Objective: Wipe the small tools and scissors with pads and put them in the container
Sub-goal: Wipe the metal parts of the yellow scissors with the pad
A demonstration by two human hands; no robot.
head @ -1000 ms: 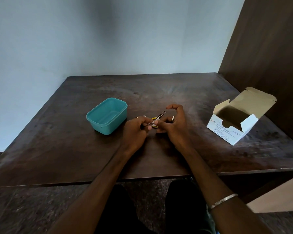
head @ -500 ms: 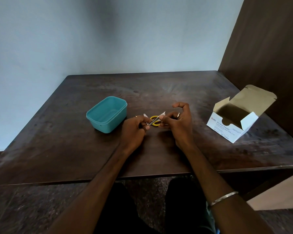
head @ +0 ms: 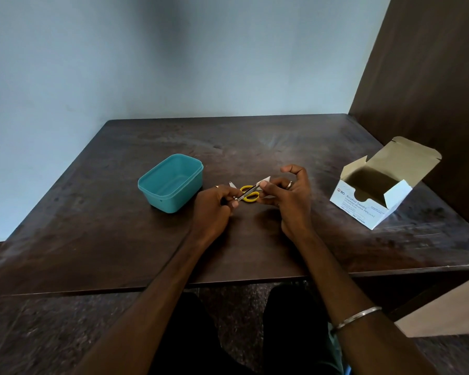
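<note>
1. Dark tabletop (head: 255, 147) against a pale wall; teal container (head: 171, 182) left of both hands, open swab box (head: 374, 196) well to the right.
2. Slim metal tool (head: 246, 194) held above yellow scissors (head: 251, 196); long axis rising from lower left to upper right.
3. Left hand (head: 214, 209): grip closed on tool's lower end; nearer the container.
4. Right hand (head: 290, 196): pinching white pad (head: 264, 182) at tool's upper end, other fingers raised.

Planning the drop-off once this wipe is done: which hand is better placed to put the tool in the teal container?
Probably the left hand: it already holds the slim metal tool and sits right beside the teal container. The right hand pinches the pad, farther away.
</note>
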